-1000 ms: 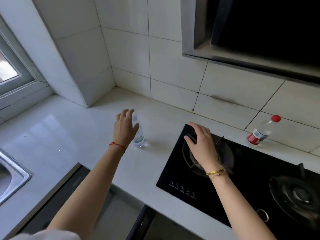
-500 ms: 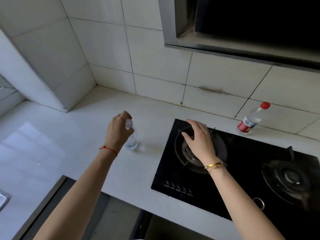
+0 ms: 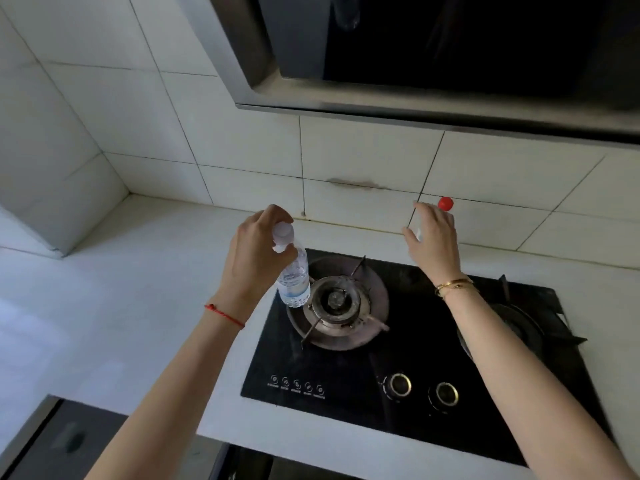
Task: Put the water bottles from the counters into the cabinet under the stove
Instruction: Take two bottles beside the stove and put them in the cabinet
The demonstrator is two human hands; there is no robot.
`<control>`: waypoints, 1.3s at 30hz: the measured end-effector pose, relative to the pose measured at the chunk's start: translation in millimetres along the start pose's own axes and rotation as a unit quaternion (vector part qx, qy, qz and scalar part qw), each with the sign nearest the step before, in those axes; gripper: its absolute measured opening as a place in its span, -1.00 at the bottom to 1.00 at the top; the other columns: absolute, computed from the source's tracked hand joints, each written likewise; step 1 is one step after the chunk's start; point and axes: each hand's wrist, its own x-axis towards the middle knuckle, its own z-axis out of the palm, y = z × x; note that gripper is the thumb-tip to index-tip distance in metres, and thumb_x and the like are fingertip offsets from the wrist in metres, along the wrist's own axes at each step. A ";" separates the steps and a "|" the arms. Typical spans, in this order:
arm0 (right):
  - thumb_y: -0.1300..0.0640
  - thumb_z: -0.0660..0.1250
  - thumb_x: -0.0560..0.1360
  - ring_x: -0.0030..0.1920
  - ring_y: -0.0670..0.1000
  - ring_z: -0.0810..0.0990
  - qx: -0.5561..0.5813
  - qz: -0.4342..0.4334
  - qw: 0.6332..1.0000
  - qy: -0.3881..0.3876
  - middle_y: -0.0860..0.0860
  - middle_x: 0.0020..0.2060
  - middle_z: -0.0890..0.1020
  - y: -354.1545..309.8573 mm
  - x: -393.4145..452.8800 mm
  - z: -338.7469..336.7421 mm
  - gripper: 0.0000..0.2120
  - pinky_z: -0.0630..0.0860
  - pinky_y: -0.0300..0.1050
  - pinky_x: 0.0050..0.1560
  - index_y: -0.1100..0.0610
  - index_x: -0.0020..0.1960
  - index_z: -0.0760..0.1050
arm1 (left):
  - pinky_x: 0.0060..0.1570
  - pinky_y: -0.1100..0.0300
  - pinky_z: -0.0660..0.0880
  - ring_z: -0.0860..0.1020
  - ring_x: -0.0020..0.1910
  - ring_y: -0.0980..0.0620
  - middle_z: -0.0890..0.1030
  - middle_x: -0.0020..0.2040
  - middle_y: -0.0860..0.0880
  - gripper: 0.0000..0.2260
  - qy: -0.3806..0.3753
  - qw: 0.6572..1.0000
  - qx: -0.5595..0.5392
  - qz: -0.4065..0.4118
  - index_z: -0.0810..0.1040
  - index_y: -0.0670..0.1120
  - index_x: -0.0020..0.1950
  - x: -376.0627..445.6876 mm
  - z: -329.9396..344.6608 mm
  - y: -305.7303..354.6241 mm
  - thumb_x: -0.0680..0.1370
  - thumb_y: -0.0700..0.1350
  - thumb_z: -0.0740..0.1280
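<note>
A white counter (image 3: 114, 306) met tiled walls, a black stove (image 3: 415, 393) set into it under a dark hood (image 3: 433, 64). My left hand (image 3: 256, 258) gripped the small bottle (image 3: 294, 275) near its neck, upright (cap tipped slightly left), now lifted over the stove's left edge. My right hand (image 3: 433, 237), fingers spread, had moved off the burner (image 3: 337, 303) to the red-capped bottle (image 3: 445, 203) at the back edge.

I see white wall tiles (image 3: 363, 150) with dark grout lines and a brown stain along one seam behind the stove. A black range hood (image 3: 450, 46) with a steel rim hangs overhead. The white counter (image 3: 104, 306) carries a black glass hob (image 3: 415, 403) with two burners, two knobs and a row of touch icons. A tiled column (image 3: 52, 185) juts out at left. Light is soft and even.
</note>
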 end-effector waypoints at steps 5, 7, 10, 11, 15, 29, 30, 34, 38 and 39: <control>0.17 0.29 0.52 0.31 0.24 0.36 -0.016 0.034 0.999 -0.026 0.14 0.34 0.44 56.4 47.3 -10.9 -0.53 0.39 0.14 0.25 0.16 0.41 0.35 | -0.24 0.03 0.53 0.52 -0.25 -0.01 0.60 -0.08 -0.03 -0.68 0.002 1.000 -0.011 -0.002 0.53 -0.07 0.02 12.6 43.4 46.8 0.32 -0.30 0.45; 0.18 0.28 0.53 0.32 0.25 0.35 -0.022 0.038 0.998 -0.053 0.15 0.36 0.41 71.6 63.1 -8.6 -0.53 0.38 0.13 0.27 0.16 0.43 0.33 | -0.23 0.03 0.54 0.52 -0.25 0.00 0.60 -0.08 -0.01 -0.68 0.001 1.000 -0.014 -0.006 0.53 -0.05 0.02 15.9 59.2 60.1 0.32 -0.29 0.44; 0.19 0.26 0.55 0.32 0.26 0.34 -0.030 0.036 0.994 -0.102 0.17 0.38 0.38 87.5 81.2 0.6 -0.51 0.39 0.14 0.27 0.16 0.46 0.28 | -0.23 0.01 0.55 0.54 -0.25 0.01 0.60 -0.07 0.01 -0.68 -0.002 1.000 -0.015 -0.012 0.52 -0.03 0.02 18.5 79.1 75.4 0.33 -0.28 0.43; 0.19 0.25 0.55 0.32 0.26 0.34 -0.029 0.037 0.992 -0.117 0.17 0.38 0.37 91.8 85.8 4.3 -0.51 0.39 0.14 0.27 0.16 0.46 0.26 | -0.24 0.00 0.55 0.55 -0.24 0.00 0.60 -0.07 0.02 -0.68 -0.001 1.000 -0.014 -0.015 0.52 -0.03 0.02 18.6 84.5 79.8 0.33 -0.28 0.43; 0.24 0.21 0.56 0.30 0.25 0.34 -0.025 0.050 0.988 -0.144 0.22 0.28 0.42 103.9 96.4 13.1 -0.63 0.42 0.08 0.16 0.23 0.36 0.34 | -0.23 -0.02 0.55 0.56 -0.22 -0.02 0.60 -0.07 0.00 -0.69 0.005 1.000 -0.006 -0.023 0.52 -0.04 0.02 15.6 98.3 95.5 0.34 -0.27 0.43; 0.29 0.28 0.54 0.12 0.16 0.44 0.020 -0.070 0.996 -0.042 0.19 0.08 0.50 91.1 4.2 -36.2 -0.84 0.44 -0.08 0.08 0.26 0.11 0.45 | -0.23 -0.01 0.56 0.59 -0.22 -0.01 0.62 -0.08 0.05 -0.71 0.023 1.000 0.000 -0.006 0.54 -0.06 0.00 -37.5 85.1 119.9 0.34 -0.28 0.44; 0.28 0.29 0.53 0.13 0.16 0.44 0.023 -0.075 0.996 -0.037 0.18 0.09 0.50 84.7 -6.0 -46.4 -0.83 0.45 -0.08 0.10 0.25 0.12 0.45 | -0.24 0.00 0.56 0.59 -0.22 -0.02 0.63 -0.08 0.04 -0.72 0.028 1.000 -0.001 -0.004 0.54 -0.06 0.01 -45.2 80.7 121.2 0.34 -0.28 0.44; 0.26 0.32 0.52 0.15 0.10 0.42 0.043 -0.086 0.995 -0.029 0.12 0.09 0.49 58.1 -63.3 -85.5 -0.81 0.37 -0.18 0.07 0.20 0.12 0.45 | -0.23 0.03 0.57 0.60 -0.23 -0.01 0.64 -0.06 0.02 -0.71 0.029 1.000 -0.009 0.008 0.55 -0.07 0.02 -84.3 60.2 126.6 0.34 -0.28 0.46; 0.25 0.34 0.50 0.15 0.07 0.42 0.059 -0.090 0.994 -0.014 0.08 0.09 0.49 29.0 -140.2 -117.9 -0.79 0.39 -0.15 0.11 0.16 0.13 0.46 | -0.23 0.05 0.57 0.60 -0.21 -0.01 0.64 -0.07 0.02 -0.72 0.017 0.999 -0.021 0.028 0.55 -0.08 0.00 -137.8 39.6 132.2 0.34 -0.28 0.46; 0.25 0.34 0.49 0.14 0.07 0.42 0.061 -0.089 0.994 -0.013 0.07 0.08 0.50 22.3 -160.6 -124.0 -0.79 0.41 -0.11 0.13 0.16 0.12 0.47 | -0.22 0.08 0.58 0.60 -0.21 -0.01 0.64 -0.07 0.02 -0.72 0.013 0.999 -0.024 0.030 0.55 -0.08 0.00 -153.4 34.6 133.3 0.34 -0.29 0.46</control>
